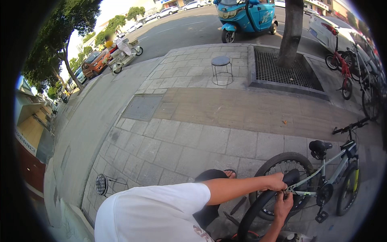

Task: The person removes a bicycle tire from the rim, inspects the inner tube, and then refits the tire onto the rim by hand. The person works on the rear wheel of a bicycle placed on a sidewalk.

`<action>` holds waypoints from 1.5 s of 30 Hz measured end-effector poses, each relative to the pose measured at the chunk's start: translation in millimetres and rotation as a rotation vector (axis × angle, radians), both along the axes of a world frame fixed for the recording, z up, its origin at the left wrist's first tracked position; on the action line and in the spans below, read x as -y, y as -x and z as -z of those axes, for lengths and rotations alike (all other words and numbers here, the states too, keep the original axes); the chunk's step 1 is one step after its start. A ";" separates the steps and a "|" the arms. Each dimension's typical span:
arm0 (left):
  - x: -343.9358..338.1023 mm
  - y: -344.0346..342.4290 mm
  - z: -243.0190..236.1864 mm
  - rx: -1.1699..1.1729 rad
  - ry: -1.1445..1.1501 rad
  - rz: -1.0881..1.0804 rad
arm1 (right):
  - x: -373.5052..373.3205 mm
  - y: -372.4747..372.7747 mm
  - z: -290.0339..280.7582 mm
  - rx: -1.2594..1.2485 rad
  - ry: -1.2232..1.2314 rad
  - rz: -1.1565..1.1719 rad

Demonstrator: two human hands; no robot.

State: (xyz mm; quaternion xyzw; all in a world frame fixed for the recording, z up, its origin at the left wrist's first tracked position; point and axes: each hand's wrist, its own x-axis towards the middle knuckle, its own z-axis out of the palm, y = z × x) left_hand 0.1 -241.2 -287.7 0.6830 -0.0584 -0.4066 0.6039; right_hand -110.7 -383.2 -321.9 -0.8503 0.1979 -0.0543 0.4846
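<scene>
My left hand [276, 182] is closed at the black tire [254, 213] near the rear of a pale grey-green bicycle [336, 161]. My right hand [283, 206] is just below it, fingers pinched at the same spot on something small I cannot make out. The tire stands off the frame, in front of a large spoked wheel [268, 163] with its own tire. Dark elongated tools [238, 205] lie on the paving under my left forearm. My white-shirted body fills the lower middle, with a sandalled foot [229, 174] beside the wheel.
A patterned stool [101, 184] is at left, a round stool [221, 60] farther ahead. A tree grate [274, 68], parked red bicycle [344, 76] and other bikes border the right. Beyond the paving [189, 141] are a blue three-wheeler [246, 18], cars and a person on a scooter [121, 52].
</scene>
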 end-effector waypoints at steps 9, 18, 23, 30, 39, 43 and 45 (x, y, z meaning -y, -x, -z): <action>-1.0 0.9 -5.1 0.036 -0.023 0.066 | -3.7 2.9 -6.1 0.031 0.015 0.007; -2.5 2.7 -9.8 0.014 -0.009 0.057 | -8.1 2.2 -14.2 0.005 -0.044 0.048; -2.9 4.9 -9.2 0.050 -0.004 0.038 | -10.7 2.2 -21.1 -0.001 -0.013 0.042; 0.5 4.0 -14.2 0.006 -0.033 0.036 | -9.6 1.1 -23.9 -0.030 -0.048 0.066; 6.4 4.4 2.8 0.035 -0.042 -0.006 | -11.2 2.6 -27.2 0.002 -0.006 0.055; 3.6 5.8 -4.7 0.055 -0.072 0.026 | -12.8 4.0 -29.5 0.003 -0.012 0.067; 2.9 9.5 -10.7 0.066 -0.082 0.039 | -13.3 6.3 -30.8 0.003 -0.009 0.067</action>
